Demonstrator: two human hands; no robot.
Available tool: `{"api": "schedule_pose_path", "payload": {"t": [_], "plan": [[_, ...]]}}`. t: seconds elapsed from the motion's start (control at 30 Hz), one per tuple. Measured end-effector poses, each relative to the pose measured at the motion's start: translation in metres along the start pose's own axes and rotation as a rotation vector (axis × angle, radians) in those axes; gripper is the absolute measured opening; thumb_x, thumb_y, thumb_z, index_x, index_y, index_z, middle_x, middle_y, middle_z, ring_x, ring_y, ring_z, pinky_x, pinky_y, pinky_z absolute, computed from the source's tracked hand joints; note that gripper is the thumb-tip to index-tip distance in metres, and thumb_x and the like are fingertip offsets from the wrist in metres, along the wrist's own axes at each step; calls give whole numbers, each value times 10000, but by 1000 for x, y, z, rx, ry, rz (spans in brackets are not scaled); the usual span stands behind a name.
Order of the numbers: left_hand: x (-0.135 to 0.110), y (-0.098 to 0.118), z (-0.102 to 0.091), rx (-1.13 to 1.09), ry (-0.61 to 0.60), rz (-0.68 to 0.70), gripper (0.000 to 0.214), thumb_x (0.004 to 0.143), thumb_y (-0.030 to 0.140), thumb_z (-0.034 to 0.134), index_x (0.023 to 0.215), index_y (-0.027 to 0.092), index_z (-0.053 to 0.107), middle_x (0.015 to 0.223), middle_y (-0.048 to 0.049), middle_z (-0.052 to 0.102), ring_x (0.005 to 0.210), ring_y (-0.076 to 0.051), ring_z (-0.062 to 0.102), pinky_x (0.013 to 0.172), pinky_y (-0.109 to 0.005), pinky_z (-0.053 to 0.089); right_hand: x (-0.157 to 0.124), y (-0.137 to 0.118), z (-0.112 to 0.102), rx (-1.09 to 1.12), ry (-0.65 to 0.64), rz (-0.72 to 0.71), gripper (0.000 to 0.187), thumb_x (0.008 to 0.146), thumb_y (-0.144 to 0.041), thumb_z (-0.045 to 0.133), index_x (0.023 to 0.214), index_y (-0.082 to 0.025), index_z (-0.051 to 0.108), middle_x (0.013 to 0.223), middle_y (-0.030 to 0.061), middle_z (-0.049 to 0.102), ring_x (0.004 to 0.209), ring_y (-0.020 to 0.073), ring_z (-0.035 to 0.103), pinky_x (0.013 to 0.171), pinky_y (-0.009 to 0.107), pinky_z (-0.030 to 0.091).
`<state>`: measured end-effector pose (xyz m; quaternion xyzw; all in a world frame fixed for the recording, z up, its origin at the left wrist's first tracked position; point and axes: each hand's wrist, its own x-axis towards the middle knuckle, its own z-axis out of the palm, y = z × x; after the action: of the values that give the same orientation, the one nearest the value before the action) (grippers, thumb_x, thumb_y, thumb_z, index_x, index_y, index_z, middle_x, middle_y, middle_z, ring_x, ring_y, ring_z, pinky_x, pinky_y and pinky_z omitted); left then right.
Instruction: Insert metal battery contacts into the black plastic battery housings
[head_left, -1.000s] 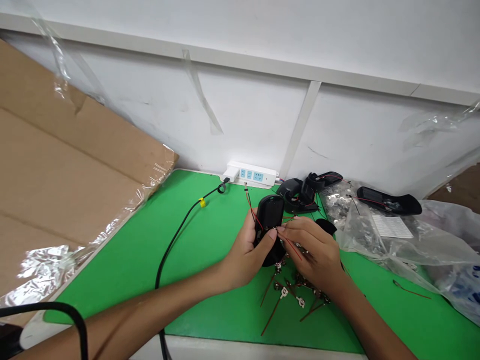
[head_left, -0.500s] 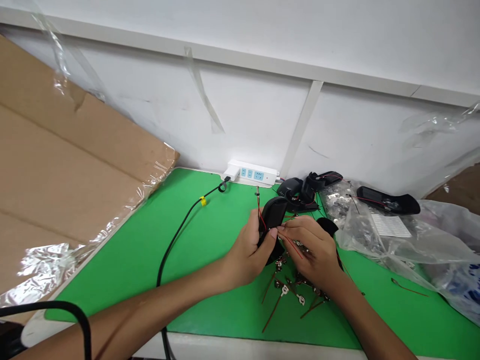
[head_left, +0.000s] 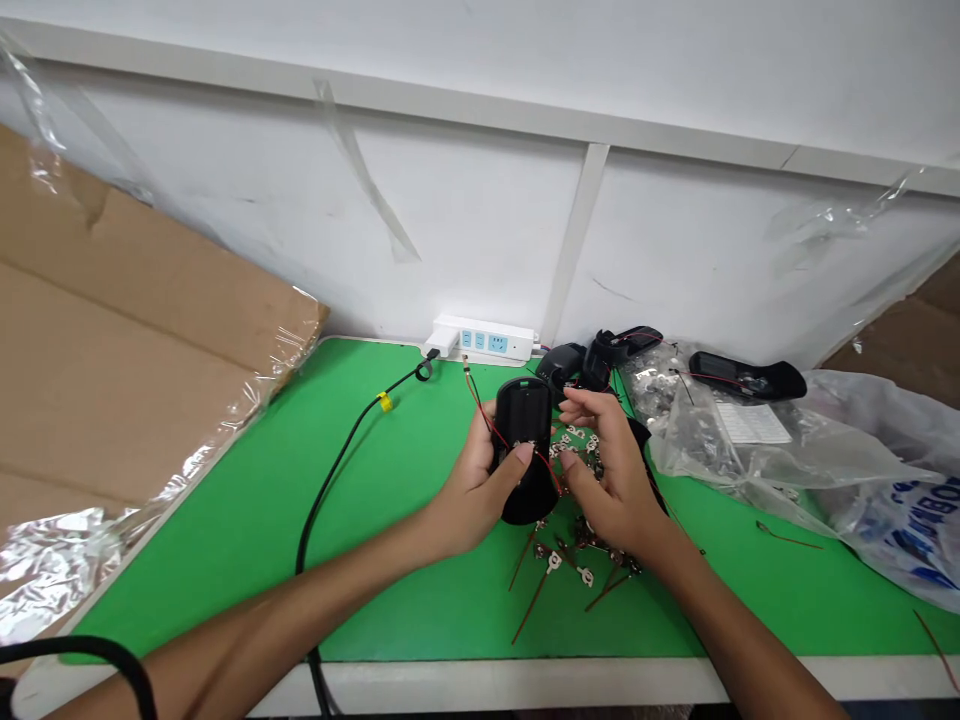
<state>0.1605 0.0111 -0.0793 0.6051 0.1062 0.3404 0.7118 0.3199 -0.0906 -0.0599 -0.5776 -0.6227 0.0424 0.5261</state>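
Observation:
My left hand is closed around a black curved plastic shell, thumb pressed over its middle. Thin red and black wires come out of the shell, and one pair rises to a small connector end. To the right, my right hand has its fingers apart, with nothing visible between them, close to the shell's right edge. Below and behind that hand lies a pile of small metal contact tabs with brown-red wires, partly covered by the hand.
Several more black shells lie at the back right, one on a clear plastic bag of metal parts. A white power strip stands against the wall, with a black cable running forward. Cardboard leans at left.
The shell has turned to face me more and sits lower. My right fingers have come off its wire and spread apart. The whole view has shifted slightly.

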Motion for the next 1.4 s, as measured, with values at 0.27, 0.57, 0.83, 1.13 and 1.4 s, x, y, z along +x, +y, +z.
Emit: {"api": "schedule_pose_path", "payload": {"t": [0.27, 0.57, 0.83, 1.13, 1.4], "plan": [[-3, -3, -3, -71, -76, -85, 469, 980, 381, 688, 1394, 281, 490, 1311, -69, 621, 1217, -252, 584, 1032, -377, 479, -3, 0, -1, -11, -170, 8, 628, 1031, -319, 466, 1617, -255, 251, 1560, 142, 464, 1423, 327, 478, 1182, 565, 419], [-3, -2, -5, -5, -163, -74, 478, 971, 377, 691, 1404, 249, 534, 1285, -75, 634, 1249, -269, 557, 1128, -411, 415, -3, -5, -1, -6, -226, -5, 668, 978, -263, 521, 1586, -224, 247, 1553, 158, 468, 1414, 336, 489, 1177, 559, 439], [-2, -1, -7, 164, -137, -10, 500, 973, 413, 674, 1416, 206, 569, 1253, -97, 661, 1218, -289, 585, 1101, -414, 460, -5, -7, 3, -42, -261, 21, 593, 952, -218, 497, 1505, -199, 282, 1442, 191, 500, 1272, 342, 570, 1070, 572, 512], [-3, 5, 4, 198, -151, 8, 523, 991, 349, 615, 1473, 178, 503, 1341, -122, 636, 1252, -291, 592, 1145, -421, 446, -11, -3, 13, -107, -263, 42, 604, 916, -264, 437, 1453, -104, 210, 1258, 233, 542, 1094, 372, 612, 905, 609, 552], [-6, 8, 10, 161, -119, -76, 515, 1003, 362, 603, 1479, 199, 490, 1380, -108, 615, 1255, -264, 588, 1171, -400, 413, -11, -1, 14, -133, -232, 36, 497, 942, -300, 425, 1385, -134, 272, 1193, 198, 550, 1000, 337, 603, 851, 576, 554]]}}
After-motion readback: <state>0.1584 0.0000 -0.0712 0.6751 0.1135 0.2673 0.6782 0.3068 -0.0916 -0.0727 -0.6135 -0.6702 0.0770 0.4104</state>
